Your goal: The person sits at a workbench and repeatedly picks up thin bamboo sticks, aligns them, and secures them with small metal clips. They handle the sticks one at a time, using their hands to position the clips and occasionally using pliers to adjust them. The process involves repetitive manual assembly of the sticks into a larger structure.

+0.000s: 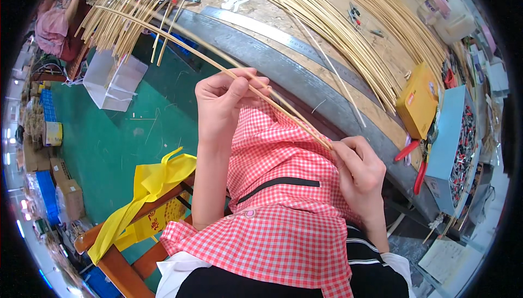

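Observation:
My left hand [231, 94] pinches thin pale wooden strips [289, 115] between thumb and fingers. They run from the far left down to my right hand [359, 164], whose closed fingers grip their near ends. Two strips seem to lie side by side between the hands, slightly apart in places. Both hands are raised over my red-and-white checked apron [294, 232], close to the table's metal edge [229, 37]. Where the fingers close, the strip ends are hidden.
Bundles of strips [332, 20] cover the table, beside a steel ruler [261, 30] and small clips [355, 15]. At right are a yellow box [418, 102], red-handled pliers [420, 175] and a blue box [444, 156] of clips. A wooden chair [117, 268] stands left; a person [54, 28] sits far left.

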### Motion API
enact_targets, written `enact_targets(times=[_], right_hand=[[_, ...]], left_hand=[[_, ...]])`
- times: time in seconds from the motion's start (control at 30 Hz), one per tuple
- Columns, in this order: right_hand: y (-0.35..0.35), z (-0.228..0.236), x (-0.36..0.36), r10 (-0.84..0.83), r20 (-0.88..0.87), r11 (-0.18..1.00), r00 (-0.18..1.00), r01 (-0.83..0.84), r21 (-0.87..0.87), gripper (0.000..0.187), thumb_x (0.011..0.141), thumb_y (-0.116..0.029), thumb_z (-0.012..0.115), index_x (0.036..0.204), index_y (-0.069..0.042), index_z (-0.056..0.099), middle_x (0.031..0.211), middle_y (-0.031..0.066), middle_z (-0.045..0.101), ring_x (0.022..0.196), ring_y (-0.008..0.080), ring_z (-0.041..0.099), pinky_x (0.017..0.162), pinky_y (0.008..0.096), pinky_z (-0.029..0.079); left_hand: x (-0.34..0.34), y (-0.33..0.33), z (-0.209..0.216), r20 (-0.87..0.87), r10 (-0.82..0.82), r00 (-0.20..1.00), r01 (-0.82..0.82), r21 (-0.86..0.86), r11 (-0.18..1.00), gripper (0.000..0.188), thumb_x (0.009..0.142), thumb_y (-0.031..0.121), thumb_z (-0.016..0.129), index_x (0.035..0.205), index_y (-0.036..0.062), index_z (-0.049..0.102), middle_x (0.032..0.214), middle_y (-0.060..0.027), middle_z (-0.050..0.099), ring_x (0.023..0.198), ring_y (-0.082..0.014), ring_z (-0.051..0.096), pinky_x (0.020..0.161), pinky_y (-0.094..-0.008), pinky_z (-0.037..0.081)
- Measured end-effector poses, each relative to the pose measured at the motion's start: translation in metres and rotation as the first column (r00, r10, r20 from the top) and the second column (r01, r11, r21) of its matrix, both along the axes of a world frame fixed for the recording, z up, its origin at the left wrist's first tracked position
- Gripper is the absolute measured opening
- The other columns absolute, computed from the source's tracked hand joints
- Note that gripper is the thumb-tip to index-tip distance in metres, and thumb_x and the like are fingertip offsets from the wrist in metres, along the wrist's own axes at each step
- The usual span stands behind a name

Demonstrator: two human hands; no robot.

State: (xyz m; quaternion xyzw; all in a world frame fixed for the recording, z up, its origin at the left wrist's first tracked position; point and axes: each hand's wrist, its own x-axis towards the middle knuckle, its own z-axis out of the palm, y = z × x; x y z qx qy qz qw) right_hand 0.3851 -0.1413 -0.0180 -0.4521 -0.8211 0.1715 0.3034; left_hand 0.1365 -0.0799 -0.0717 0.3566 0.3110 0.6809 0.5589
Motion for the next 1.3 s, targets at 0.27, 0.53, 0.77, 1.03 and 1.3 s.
enact_targets(times=[0.27, 0.53, 0.77, 1.03, 1.3], right_hand=[[0.005, -0.003, 0.009, 0.003, 0.077, 1.000, 0.997, -0.002, -0.017, 0.029, 0.072, 0.004, 0.061, 0.101, 0.000, 0.063, 0.085, 0.0133, 0.058, 0.071, 0.0290, 0.062, 0.058, 0.0370, 0.050], [0.009, -0.001, 0.017, 0.120, 0.046, 0.967, 0.992, -0.106, -0.230, 0.023, 0.075, 0.001, 0.062, 0.098, 0.000, 0.064, 0.088, 0.0143, 0.059, 0.075, 0.0305, 0.062, 0.065, 0.0368, 0.050], [0.018, -0.003, 0.004, 0.104, -0.157, 0.957, 0.982, -0.141, -0.252, 0.013, 0.082, -0.003, 0.062, 0.094, 0.002, 0.064, 0.090, 0.0152, 0.062, 0.081, 0.0303, 0.063, 0.069, 0.0360, 0.050], [0.028, -0.001, -0.015, 0.105, -0.142, 0.987, 0.984, -0.121, -0.111, 0.012, 0.078, 0.001, 0.065, 0.090, 0.003, 0.062, 0.086, 0.0143, 0.063, 0.075, 0.0273, 0.064, 0.064, 0.0317, 0.050], [0.028, -0.006, -0.015, 0.118, -0.145, 0.991, 0.982, -0.125, -0.040, 0.012, 0.077, 0.001, 0.065, 0.089, 0.000, 0.062, 0.085, 0.0133, 0.063, 0.076, 0.0297, 0.063, 0.065, 0.0362, 0.051]], left_hand=[[-0.003, 0.002, -0.002, -0.025, 0.009, 1.000, -0.009, -0.003, 1.000, 0.024, 0.090, 0.012, 0.061, 0.105, -0.0066, 0.062, 0.091, -0.0217, 0.068, 0.079, -0.0278, 0.070, 0.056, -0.0272, 0.059], [0.001, 0.000, 0.003, 0.012, -0.026, 1.000, 0.026, -0.027, 0.999, 0.023, 0.087, 0.008, 0.063, 0.100, -0.0113, 0.062, 0.087, -0.0240, 0.068, 0.077, -0.0297, 0.070, 0.062, -0.0321, 0.060], [0.012, -0.003, 0.005, -0.003, -0.117, 0.993, 0.116, -0.029, 0.993, 0.020, 0.086, 0.007, 0.064, 0.097, -0.0104, 0.064, 0.087, -0.0235, 0.068, 0.077, -0.0301, 0.070, 0.063, -0.0325, 0.060], [0.020, -0.006, 0.009, -0.061, -0.130, 0.990, 0.127, -0.043, 0.991, 0.020, 0.085, 0.007, 0.065, 0.096, -0.0105, 0.065, 0.086, -0.0234, 0.068, 0.077, -0.0304, 0.070, 0.061, -0.0309, 0.060], [0.018, -0.007, 0.010, -0.075, -0.106, 0.992, 0.104, -0.038, 0.994, 0.022, 0.086, 0.007, 0.065, 0.098, -0.0110, 0.064, 0.086, -0.0228, 0.068, 0.077, -0.0296, 0.070, 0.060, -0.0302, 0.059]])
